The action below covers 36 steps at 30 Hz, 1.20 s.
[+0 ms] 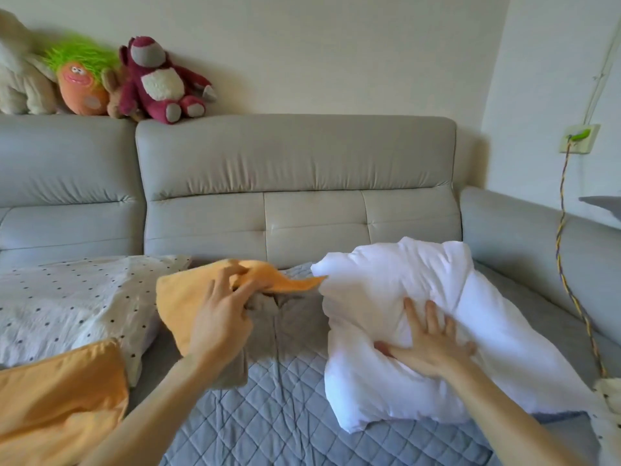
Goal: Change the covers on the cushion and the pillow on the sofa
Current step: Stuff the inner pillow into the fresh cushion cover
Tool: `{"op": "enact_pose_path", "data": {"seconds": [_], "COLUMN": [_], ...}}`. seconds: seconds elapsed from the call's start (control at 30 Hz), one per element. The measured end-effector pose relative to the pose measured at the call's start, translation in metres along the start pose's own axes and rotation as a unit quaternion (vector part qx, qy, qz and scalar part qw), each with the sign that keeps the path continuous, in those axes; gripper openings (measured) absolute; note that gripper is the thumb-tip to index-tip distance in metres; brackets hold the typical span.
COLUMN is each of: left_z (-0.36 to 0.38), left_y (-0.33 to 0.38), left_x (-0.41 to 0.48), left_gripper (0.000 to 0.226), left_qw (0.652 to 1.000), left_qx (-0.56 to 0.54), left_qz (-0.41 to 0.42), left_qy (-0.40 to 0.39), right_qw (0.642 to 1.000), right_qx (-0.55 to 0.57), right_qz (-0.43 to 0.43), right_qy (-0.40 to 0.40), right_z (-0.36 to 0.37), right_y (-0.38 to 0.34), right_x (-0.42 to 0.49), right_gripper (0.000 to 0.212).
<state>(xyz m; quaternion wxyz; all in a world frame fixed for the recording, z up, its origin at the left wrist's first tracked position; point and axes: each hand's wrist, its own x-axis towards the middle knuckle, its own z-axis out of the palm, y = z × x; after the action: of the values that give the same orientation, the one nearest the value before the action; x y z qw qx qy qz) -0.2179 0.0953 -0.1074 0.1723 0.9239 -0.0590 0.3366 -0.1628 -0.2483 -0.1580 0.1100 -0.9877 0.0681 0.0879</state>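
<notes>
head view: nearest, at the lower left of the frame, a slab of orange fabric (57,398) runs off the edge; it could be a filled cushion or a loose cover, i cannot tell which. above it lies a dotted pillow (67,297) on the quilted throw (268,428). at centre the left hand (221,317) pinches the rim of an orange cover (181,297) with curled fingers, lifting it up. at centre right the right hand (433,348) lies spread wide and flat, pressing on the bare white insert (453,287), whose near corner just touches the cover's raised flap.

risk: the insert is crumpled, so fed in like this it may bunch or twist inside the cover. a one-handed pinch could also let the mouth slip closed.

hard to read: the cover's opening and any zip sit behind the fingers. the grey cloth (268,314) under the cover may be another cover or part of the throw
</notes>
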Motion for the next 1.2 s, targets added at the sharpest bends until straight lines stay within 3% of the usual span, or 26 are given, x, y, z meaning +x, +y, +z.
{"op": "enact_pose_path", "data": {"seconds": [0.07,0.17,0.23,0.37,0.47,0.6,0.73,0.83,0.97,1.1,1.2], "left_z": [0.035,0.076,0.086,0.088,0.089,0.096,0.106,0.113,0.127,0.128,0.12], "left_y": [-0.001,0.003,0.005,0.002,0.004,0.013,0.024,0.036,0.057,0.058,0.047], "left_x": [-0.025,-0.055,-0.067,-0.078,-0.081,-0.081,-0.074,-0.064,-0.058,-0.064,-0.069], "left_gripper": [0.07,0.071,0.074,0.076,0.074,0.072,0.078,0.08,0.079,0.077,0.081], "left_qw": [0.996,0.986,0.985,0.984,0.983,0.982,0.986,0.989,0.989,0.984,0.981], "left_qx": [-0.005,0.002,-0.007,-0.008,-0.017,-0.026,-0.048,-0.069,-0.061,-0.049,-0.068], "left_qz": [0.012,0.007,-0.006,-0.023,-0.035,-0.062,-0.052,-0.044,-0.03,-0.007,0.007], "left_qy": [-0.093,-0.169,-0.175,-0.178,-0.181,-0.175,-0.148,-0.121,-0.134,-0.17,-0.184], "right_qw": [1.0,0.987,0.977,0.957,0.938,0.887,0.859,0.873,0.951,0.961,0.958], "right_qx": [-0.021,-0.064,-0.059,-0.022,0.055,0.09,0.101,0.05,-0.016,0.057,0.091], "right_qz": [-0.001,-0.029,-0.065,-0.121,-0.085,-0.055,-0.013,-0.017,0.059,0.103,0.101], "right_qy": [0.023,0.147,0.194,0.262,0.332,0.45,0.502,0.484,0.304,0.25,0.253], "right_z": [0.006,0.017,0.025,0.019,-0.012,-0.065,-0.101,-0.089,-0.022,-0.012,-0.027], "right_y": [0.008,0.013,0.013,0.017,0.025,0.047,0.085,0.111,0.142,0.133,0.103], "right_x": [0.009,0.015,0.011,-0.001,-0.003,-0.006,0.004,0.016,0.033,0.03,0.019], "right_gripper": [0.119,0.084,0.068,0.057,0.044,0.035,0.028,0.035,0.044,0.056,0.058]}}
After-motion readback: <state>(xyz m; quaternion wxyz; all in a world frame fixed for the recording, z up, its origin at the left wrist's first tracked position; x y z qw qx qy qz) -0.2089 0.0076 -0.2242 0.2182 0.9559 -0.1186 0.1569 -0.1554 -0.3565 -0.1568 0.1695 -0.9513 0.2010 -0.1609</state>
